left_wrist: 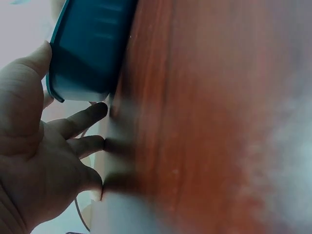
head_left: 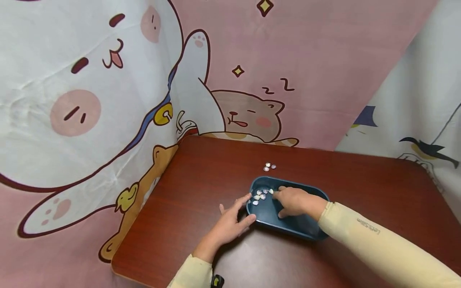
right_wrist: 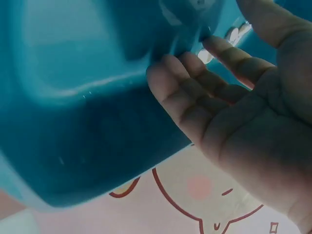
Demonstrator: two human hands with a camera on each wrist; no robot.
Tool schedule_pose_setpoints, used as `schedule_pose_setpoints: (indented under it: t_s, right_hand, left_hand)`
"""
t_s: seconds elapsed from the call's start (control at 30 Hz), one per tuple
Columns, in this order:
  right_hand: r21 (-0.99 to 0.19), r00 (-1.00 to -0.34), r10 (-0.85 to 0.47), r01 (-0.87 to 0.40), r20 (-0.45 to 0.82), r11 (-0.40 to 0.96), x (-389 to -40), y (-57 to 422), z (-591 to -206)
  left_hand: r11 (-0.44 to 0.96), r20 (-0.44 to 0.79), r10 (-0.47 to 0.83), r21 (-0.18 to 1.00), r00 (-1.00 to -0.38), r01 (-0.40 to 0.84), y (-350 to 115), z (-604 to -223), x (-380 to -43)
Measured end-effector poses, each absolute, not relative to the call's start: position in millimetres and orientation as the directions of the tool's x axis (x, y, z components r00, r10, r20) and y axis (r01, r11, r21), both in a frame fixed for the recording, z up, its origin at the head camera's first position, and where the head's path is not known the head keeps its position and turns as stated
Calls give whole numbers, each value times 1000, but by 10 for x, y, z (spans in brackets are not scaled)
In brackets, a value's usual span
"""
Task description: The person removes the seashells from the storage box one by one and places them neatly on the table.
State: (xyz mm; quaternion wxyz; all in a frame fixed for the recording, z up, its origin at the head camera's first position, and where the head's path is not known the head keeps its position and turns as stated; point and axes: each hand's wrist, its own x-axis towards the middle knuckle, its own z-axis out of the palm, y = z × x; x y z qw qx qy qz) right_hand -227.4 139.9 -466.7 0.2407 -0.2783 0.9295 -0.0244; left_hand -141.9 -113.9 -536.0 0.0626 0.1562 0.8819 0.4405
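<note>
Head view: one blue tray [head_left: 288,227] sits on one brown table [head_left: 173,208]. At least six small pale shells [head_left: 263,196] lie loose at its left end; three further shells [head_left: 268,164] lie on the table beyond it. The left hand [head_left: 230,225], digits spread, touches the rim at that end. The right hand [head_left: 293,201] is inside the tray, forefinger extended beside the nearest shell; contact cannot be told. Its forearm, in a cream sleeve [head_left: 378,236], obstructs the right end. A cartoon-printed cloth [head_left: 306,60] hangs behind.

Left wrist view: thumb at the rim, fingers apart; the tray wall conceals the contents.

Right wrist view: fingers extended, pinching nothing visible; they partly mask the shells.
</note>
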Motion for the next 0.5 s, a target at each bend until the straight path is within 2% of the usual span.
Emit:
schedule_pose_setpoints:
  t_s: [0.27, 0.4, 0.5]
  right_hand:
    - [-237, -710, -581, -533, -397, 812, -1881, 1592, -4677]
    - [-269, -738, -607, -545, -294, 794, -1677, 1803, -4729]
    - [-237, -765, -614, -570, -195, 786, -1573, 1954, -4809]
  left_hand:
    - [575, 34, 350, 782, -936, 243, -1140, -5305, -1348]
    - [575, 31, 364, 779, -931, 251, -1140, -5282, -1337]
    - [567, 36, 366, 784, -930, 253, -1171, -5255, -1325]
